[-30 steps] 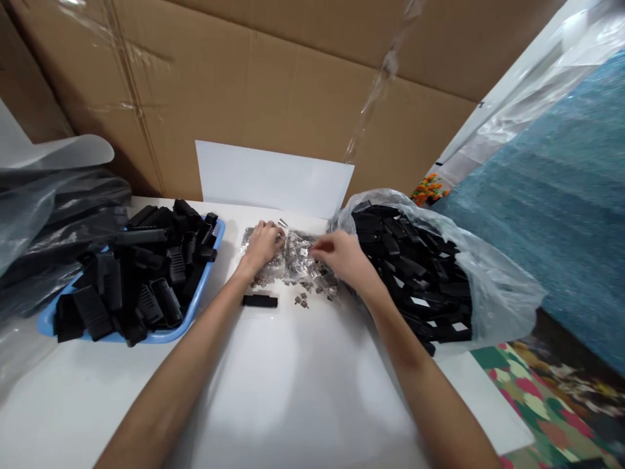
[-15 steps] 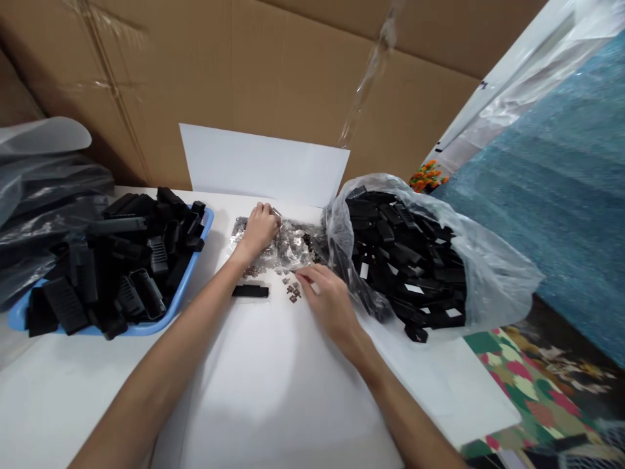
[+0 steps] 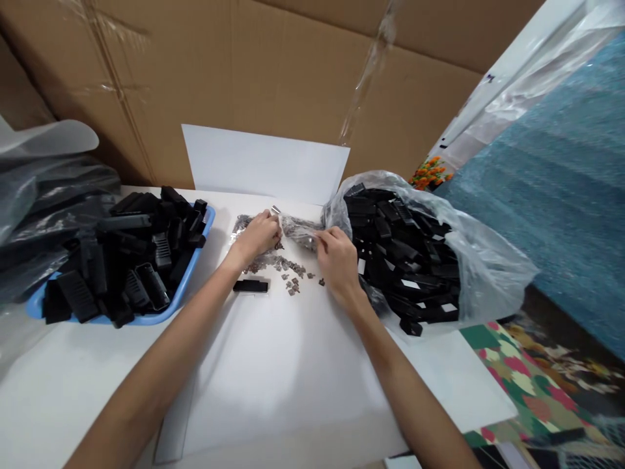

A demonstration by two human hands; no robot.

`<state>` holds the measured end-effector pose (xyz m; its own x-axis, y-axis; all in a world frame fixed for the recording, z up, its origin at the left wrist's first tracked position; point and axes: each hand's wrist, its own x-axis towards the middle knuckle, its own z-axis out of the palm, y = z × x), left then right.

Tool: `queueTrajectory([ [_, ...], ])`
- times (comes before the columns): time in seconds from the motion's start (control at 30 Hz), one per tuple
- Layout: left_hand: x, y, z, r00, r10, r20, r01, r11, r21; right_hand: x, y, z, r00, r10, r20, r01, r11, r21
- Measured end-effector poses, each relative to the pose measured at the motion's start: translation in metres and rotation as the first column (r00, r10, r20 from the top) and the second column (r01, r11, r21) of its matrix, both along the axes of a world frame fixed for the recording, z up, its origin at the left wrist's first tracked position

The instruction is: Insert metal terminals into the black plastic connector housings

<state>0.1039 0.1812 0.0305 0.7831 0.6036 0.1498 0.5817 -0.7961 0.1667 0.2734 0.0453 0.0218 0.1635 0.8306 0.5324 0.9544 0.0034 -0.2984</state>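
Note:
My left hand [image 3: 258,236] and my right hand [image 3: 336,262] both grip a small clear bag of little metal clips [image 3: 299,229], held a little above the white table [image 3: 273,384] at its far middle. Several loose metal clips [image 3: 288,270] lie scattered on the table under the bag. One black plastic piece [image 3: 250,286] lies alone just beside my left wrist. The fingers of both hands are curled round the bag's ends.
A blue tray [image 3: 195,273] heaped with black plastic parts stands at the left. A large clear bag of black plastic parts [image 3: 415,254] lies at the right. Cardboard walls and a white sheet [image 3: 263,163] close the back. Dark plastic bags [image 3: 49,202] sit far left.
My right hand has moved from the loose clips on the table back up to the small bag. More clips now lie scattered on the table below it.

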Motion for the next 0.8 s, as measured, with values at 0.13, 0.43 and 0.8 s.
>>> queueTrajectory([
  [0.13,0.001,-0.026,-0.002,1.0,-0.004,-0.014,0.004,1.0,-0.015,0.0,0.003,0.0,1.0,0.013,-0.019,-0.013,1.0,0.006],
  [0.43,0.007,-0.064,0.005,1.0,0.004,0.028,0.001,0.988,-0.156,-0.005,-0.006,-0.001,1.0,-0.004,-0.023,0.003,0.999,-0.032],
  [0.8,-0.001,-0.051,0.021,0.997,-0.068,0.04,0.077,0.949,-0.304,-0.013,-0.02,0.011,0.997,0.003,-0.076,-0.007,0.998,-0.061],
])
